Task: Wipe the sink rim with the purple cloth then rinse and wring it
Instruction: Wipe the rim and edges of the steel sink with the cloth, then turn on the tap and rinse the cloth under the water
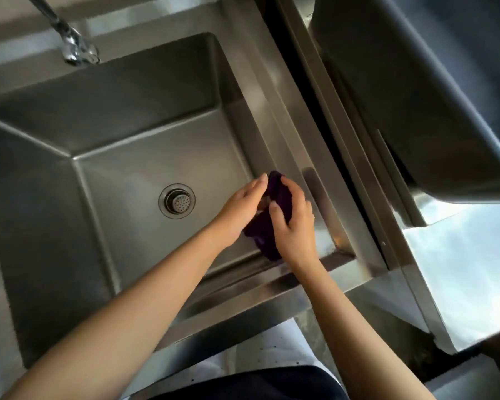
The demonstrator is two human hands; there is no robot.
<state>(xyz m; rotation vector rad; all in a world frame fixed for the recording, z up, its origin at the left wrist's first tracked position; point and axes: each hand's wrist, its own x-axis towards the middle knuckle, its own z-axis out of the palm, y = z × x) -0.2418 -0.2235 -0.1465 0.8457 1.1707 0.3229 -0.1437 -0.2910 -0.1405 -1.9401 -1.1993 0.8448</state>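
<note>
**Over the Sink Basin: Cloth Held in Both Hands**

Nearest the camera, dark and pale clothing of the person showed at the bottom edge, with both bare forearms reaching forward over the front rim of the stainless steel sink.

Above the basin's near right corner, the purple cloth was bunched into a rough roll. Its long axis ran from the near rim up and away, ending in a tuft that pointed toward the far side. It was held clear of the basin floor, close to the right-hand rim.

The left hand lay against the cloth's left side, fingers straight and close together, its palm toward the cloth. The right hand was wrapped over the cloth from the right, fingers curled around it and thumb pressed on its upper face. Both wrists angled inward toward each other.

Further in, the basin floor was bare brushed steel, with a round strainer drain left of the hands. At the far rim a chrome faucet leaned over the basin. To the right, across a dark gap, stood a second steel unit with a reflective shelf.
</note>
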